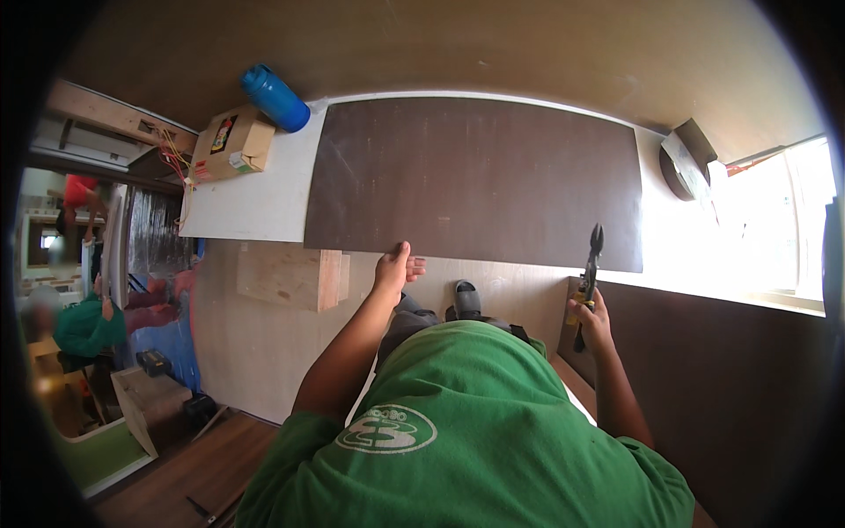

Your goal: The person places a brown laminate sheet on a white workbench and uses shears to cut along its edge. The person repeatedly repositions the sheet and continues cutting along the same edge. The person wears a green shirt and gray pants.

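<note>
The dark brown sheet [475,176] lies across the white table [246,207], upper middle of the frame, long axis running left to right. The left hand [393,271] is nearer, thumb at its lower edge; whether that grip pinches, I can't tell. Centre right, the right hand [595,321] clasps snips [594,251], pointing up.

The left grip [393,269] extends forward with digits parted, while the right grip [595,319] is curled.
</note>
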Demonstrator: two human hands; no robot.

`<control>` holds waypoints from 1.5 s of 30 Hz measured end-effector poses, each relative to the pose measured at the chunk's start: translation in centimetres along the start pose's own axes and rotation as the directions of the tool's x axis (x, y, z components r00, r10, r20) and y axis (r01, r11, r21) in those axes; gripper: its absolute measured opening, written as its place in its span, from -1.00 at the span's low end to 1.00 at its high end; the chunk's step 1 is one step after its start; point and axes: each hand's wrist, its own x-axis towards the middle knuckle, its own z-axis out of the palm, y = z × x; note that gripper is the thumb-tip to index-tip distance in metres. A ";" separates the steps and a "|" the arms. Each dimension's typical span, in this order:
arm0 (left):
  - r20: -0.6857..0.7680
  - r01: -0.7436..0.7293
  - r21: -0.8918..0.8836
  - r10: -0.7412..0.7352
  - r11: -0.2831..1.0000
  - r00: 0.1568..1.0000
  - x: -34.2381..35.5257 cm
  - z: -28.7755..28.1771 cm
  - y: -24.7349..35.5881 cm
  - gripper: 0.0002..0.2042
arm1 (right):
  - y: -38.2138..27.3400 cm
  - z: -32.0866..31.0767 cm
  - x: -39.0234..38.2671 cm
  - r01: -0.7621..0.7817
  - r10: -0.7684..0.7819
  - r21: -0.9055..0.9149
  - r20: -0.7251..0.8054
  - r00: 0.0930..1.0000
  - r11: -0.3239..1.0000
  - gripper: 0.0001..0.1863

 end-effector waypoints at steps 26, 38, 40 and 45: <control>0.562 0.101 0.588 -0.495 0.802 0.663 -0.3 -12.4 -10.1 -0.68 | 1.9 14.6 -15.0 -0.200 0.208 0.142 -0.039 0.977 0.969 -0.39; 0.628 -0.829 0.560 0.657 -0.011 0.416 -4.4 7.1 0.2 -0.68 | 5.9 11.3 -10.5 -0.347 0.347 -0.028 0.155 0.925 0.937 -0.28; 0.680 -0.809 0.559 0.660 -0.183 0.320 -2.9 7.5 1.6 -0.57 | 6.3 11.5 -10.0 -0.352 0.352 -0.030 0.169 0.921 0.936 -0.29; 0.814 -0.781 0.491 0.524 -0.386 0.253 1.3 7.4 4.3 -0.42 | 6.0 12.9 -8.7 -0.337 0.345 -0.075 0.175 0.922 0.939 -0.41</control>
